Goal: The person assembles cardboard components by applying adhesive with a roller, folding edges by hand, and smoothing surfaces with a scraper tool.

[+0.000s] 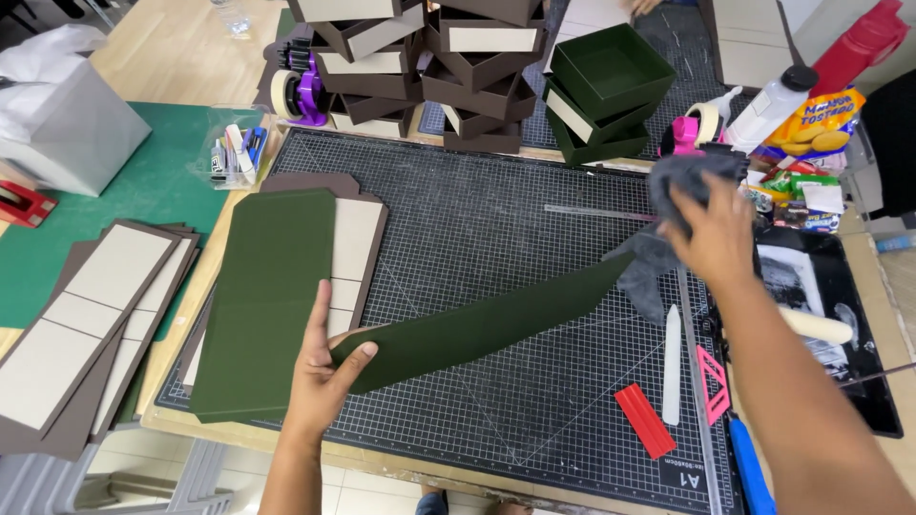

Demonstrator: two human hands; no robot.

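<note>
My left hand (324, 367) grips one end of a long dark green card strip (487, 319) that slants up to the right above the black cutting mat (496, 219). My right hand (711, 238) presses on a grey cloth (682, 176) at the strip's far end, near the mat's right side. A large dark green sheet (267, 296) lies flat at the mat's left edge, partly over brown and cream card panels (358, 248).
Stacked brown boxes (420, 67) and dark green boxes (601, 86) stand at the back. More brown and cream panels (86, 315) lie at left on a green mat. A white bone folder (673, 367), red scraper (644, 420), pink triangle (714, 381) and metal ruler (701, 381) lie at right.
</note>
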